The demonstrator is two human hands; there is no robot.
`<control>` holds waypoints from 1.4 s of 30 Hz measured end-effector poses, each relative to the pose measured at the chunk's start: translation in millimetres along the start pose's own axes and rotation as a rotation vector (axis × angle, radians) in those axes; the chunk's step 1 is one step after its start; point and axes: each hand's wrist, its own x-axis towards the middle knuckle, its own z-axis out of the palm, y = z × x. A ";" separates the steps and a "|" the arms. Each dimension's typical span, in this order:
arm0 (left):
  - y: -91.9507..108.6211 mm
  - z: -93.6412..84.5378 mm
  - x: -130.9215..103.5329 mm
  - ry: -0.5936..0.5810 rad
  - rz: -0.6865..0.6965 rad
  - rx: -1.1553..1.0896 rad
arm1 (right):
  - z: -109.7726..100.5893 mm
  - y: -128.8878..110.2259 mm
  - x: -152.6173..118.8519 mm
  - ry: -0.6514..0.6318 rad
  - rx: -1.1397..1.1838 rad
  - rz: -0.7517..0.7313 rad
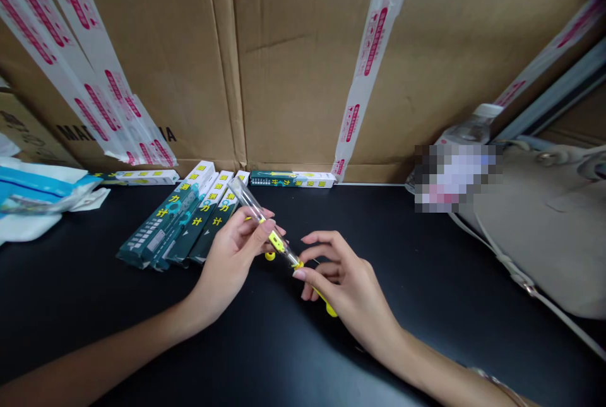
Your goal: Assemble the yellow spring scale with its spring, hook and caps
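Observation:
A clear plastic tube with yellow fittings, a spring scale [265,224], is held slanted over the black table [416,306]. My left hand [231,262] grips its middle between thumb and fingers. My right hand [341,281] pinches the lower yellow end, where a yellow hook part [330,308] sticks out under the fingers. A small yellow ring [269,256] hangs below the tube.
Several long green-and-white boxes [180,218] lie side by side left of my hands; two more [293,178] lie along the taped cardboard wall [293,60]. Blue-white plastic bags [33,195] sit at far left, a beige bag [540,230] and water bottle [473,126] at right.

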 end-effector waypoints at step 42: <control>-8.3 4.3 -11.4 0.086 0.024 -0.078 | -0.8 2.2 -4.9 0.096 -0.385 -0.254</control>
